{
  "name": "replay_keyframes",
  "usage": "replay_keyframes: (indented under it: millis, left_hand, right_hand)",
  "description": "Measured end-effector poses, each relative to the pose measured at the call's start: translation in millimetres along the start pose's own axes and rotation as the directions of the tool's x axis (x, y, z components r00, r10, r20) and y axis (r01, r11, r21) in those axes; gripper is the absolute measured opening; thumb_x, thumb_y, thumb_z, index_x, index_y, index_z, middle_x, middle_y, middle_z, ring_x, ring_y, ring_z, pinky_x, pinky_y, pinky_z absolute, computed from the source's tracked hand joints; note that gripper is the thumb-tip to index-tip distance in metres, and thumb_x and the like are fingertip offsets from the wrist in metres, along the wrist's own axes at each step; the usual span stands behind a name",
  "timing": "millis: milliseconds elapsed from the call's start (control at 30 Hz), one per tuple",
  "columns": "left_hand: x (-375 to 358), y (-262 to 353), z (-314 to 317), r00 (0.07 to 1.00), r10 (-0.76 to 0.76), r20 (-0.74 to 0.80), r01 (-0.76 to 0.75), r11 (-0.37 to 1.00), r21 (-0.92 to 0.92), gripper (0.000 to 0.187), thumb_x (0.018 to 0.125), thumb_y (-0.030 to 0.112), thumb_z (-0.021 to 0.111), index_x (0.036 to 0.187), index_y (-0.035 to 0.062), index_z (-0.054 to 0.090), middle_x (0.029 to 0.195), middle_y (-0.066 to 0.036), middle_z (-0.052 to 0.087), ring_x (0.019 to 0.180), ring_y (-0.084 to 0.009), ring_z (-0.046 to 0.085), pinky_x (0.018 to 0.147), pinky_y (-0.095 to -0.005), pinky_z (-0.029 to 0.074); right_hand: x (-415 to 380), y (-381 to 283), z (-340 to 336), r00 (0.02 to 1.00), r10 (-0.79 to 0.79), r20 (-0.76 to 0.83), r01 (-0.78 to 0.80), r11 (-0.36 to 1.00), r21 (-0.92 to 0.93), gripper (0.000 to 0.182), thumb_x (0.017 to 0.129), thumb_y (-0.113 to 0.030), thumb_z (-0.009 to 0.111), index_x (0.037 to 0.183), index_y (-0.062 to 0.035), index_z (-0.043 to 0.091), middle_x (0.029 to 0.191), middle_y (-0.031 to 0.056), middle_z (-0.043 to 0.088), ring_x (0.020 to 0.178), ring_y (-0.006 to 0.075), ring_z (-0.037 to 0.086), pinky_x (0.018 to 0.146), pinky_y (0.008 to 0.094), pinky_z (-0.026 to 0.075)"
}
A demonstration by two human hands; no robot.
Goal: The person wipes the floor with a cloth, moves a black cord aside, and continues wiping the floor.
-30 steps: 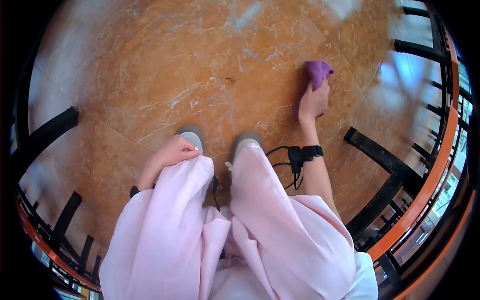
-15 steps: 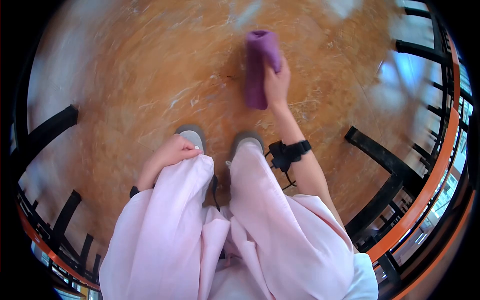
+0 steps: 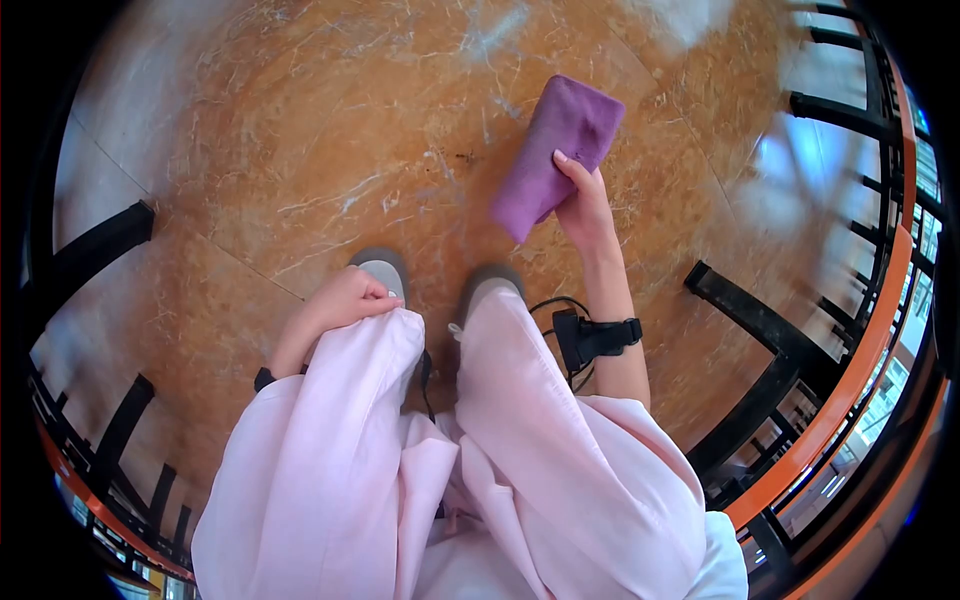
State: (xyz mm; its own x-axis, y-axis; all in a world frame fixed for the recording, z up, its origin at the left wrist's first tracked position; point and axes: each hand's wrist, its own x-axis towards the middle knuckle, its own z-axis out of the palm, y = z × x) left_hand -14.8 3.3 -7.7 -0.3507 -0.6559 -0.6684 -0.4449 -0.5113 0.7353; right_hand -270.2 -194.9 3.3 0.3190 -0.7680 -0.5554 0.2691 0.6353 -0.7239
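My right hand (image 3: 585, 205) grips a folded purple cloth (image 3: 560, 150), thumb on its upper face and the other fingers mostly hidden beneath it. The cloth is a flat, thick rectangle, tilted with its far end to the right, above the brown marbled floor (image 3: 330, 150). A dark mark (image 3: 465, 157) shows on the floor left of the cloth. At my left knee, my left hand (image 3: 348, 298) rests against the pink trouser leg (image 3: 370, 370) with its fingers curled closed; I see nothing in them.
My grey shoes (image 3: 490, 283) stand on the floor below the knees. Black metal legs (image 3: 745, 305) and an orange rail (image 3: 800, 455) rise at the right; another black leg (image 3: 110, 240) reaches in from the left. A black strapped device (image 3: 590, 338) with a cable sits on my right wrist.
My right hand has moved right and slightly closer to me with the purple cloth, which has turned from upright-looking to slanted, showing its broad face. My left hand stays at the knee.
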Motion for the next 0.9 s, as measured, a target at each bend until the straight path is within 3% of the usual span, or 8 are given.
replay_keyframes:
  millis: [200, 500, 600, 633, 733, 800, 867, 900]
  left_hand:
    - [-1, -1, 2, 0.999, 0.033, -0.032, -0.034, 0.999, -0.014, 0.038, 0.081, 0.030, 0.063, 0.062, -0.0027, 0.055, 0.050, -0.014, 0.041, 0.044, -0.0171, 0.036, 0.045, -0.0346, 0.031]
    - [-2, -1, 1, 0.999, 0.027, -0.031, -0.027, 1.000, -0.009, 0.035, 0.082, 0.026, 0.064, 0.064, -0.0022, 0.058, 0.048, -0.010, 0.042, 0.045, -0.0111, 0.036, 0.044, -0.0322, 0.031]
    - [-2, 2, 0, 0.997, 0.061, -0.052, -0.062, 0.998, -0.023, 0.035, 0.082, 0.027, 0.064, 0.064, -0.0020, 0.058, 0.049, -0.011, 0.043, 0.044, -0.0129, 0.036, 0.044, -0.0326, 0.031]
    - [-2, 3, -1, 0.998, 0.046, -0.036, -0.047, 0.999, -0.011, 0.035, 0.082, 0.028, 0.064, 0.066, -0.0020, 0.059, 0.052, -0.013, 0.047, 0.045, -0.0158, 0.040, 0.046, -0.0332, 0.034]
    - [-3, 6, -3, 1.000, 0.010, -0.010, -0.010, 1.000, -0.001, 0.034, 0.081, 0.030, 0.063, 0.067, -0.0016, 0.061, 0.055, -0.015, 0.051, 0.047, -0.0190, 0.045, 0.048, -0.0337, 0.037]
    - [-2, 5, -4, 1.000, -0.007, 0.001, 0.007, 1.000, -0.003, 0.034, 0.081, 0.030, 0.063, 0.067, -0.0012, 0.061, 0.055, -0.015, 0.052, 0.047, -0.0194, 0.046, 0.048, -0.0337, 0.037]
    - [-1, 4, -5, 0.999, -0.029, 0.031, 0.029, 0.999, 0.018, 0.033, 0.081, 0.030, 0.063, 0.068, -0.0006, 0.062, 0.056, -0.015, 0.053, 0.047, -0.0196, 0.047, 0.049, -0.0339, 0.038]
    - [0, 2, -3, 0.999, -0.033, 0.035, 0.033, 0.999, 0.016, 0.033, 0.081, 0.030, 0.063, 0.068, -0.0006, 0.062, 0.056, -0.015, 0.053, 0.047, -0.0196, 0.047, 0.049, -0.0339, 0.038]
  right_hand:
    - [-4, -1, 0, 0.997, -0.025, 0.073, 0.032, 0.994, -0.109, 0.042, 0.080, -0.006, 0.065, 0.118, -0.0018, 0.048, 0.110, 0.0067, 0.058, 0.102, 0.0185, 0.056, 0.089, 0.0340, 0.044]
    - [3, 4, -9, 1.000, 0.018, 0.016, -0.021, 0.987, 0.159, 0.037, 0.086, -0.013, 0.062, 0.120, -0.0055, 0.049, 0.113, 0.0047, 0.057, 0.104, 0.0193, 0.055, 0.091, 0.0352, 0.044]
    - [9, 0, -16, 0.987, 0.030, -0.156, -0.018, 0.997, 0.076, 0.039, 0.087, -0.018, 0.064, 0.121, -0.0053, 0.049, 0.113, 0.0053, 0.057, 0.103, 0.0175, 0.054, 0.088, 0.0324, 0.043]
    - [15, -3, -18, 0.977, -0.122, -0.175, 0.099, 0.986, -0.135, 0.040, 0.087, -0.018, 0.063, 0.122, -0.0047, 0.048, 0.113, 0.0050, 0.057, 0.103, 0.0176, 0.055, 0.088, 0.0322, 0.043]
    - [47, -14, -28, 0.898, -0.428, -0.103, 0.316, 0.789, -0.526, 0.040, 0.086, -0.012, 0.062, 0.123, -0.0043, 0.048, 0.109, 0.0091, 0.059, 0.099, 0.0208, 0.056, 0.086, 0.0318, 0.043]
    - [70, -31, -26, 0.833, -0.533, 0.146, 0.346, 0.298, -0.890, 0.042, 0.083, -0.009, 0.063, 0.122, -0.0049, 0.048, 0.112, 0.0116, 0.057, 0.100, 0.0188, 0.056, 0.081, 0.0314, 0.047]
    - [85, -48, -2, 0.708, -0.599, 0.375, 0.406, -0.090, -0.909, 0.047, 0.077, -0.006, 0.061, 0.122, -0.0113, 0.050, 0.111, 0.0129, 0.056, 0.099, 0.0277, 0.058, 0.080, 0.0349, 0.049]
    - [96, -52, 8, 0.712, -0.596, 0.373, 0.404, -0.087, -0.911, 0.047, 0.077, -0.006, 0.061, 0.122, -0.0113, 0.050, 0.111, 0.0129, 0.056, 0.099, 0.0277, 0.058, 0.080, 0.0349, 0.049]
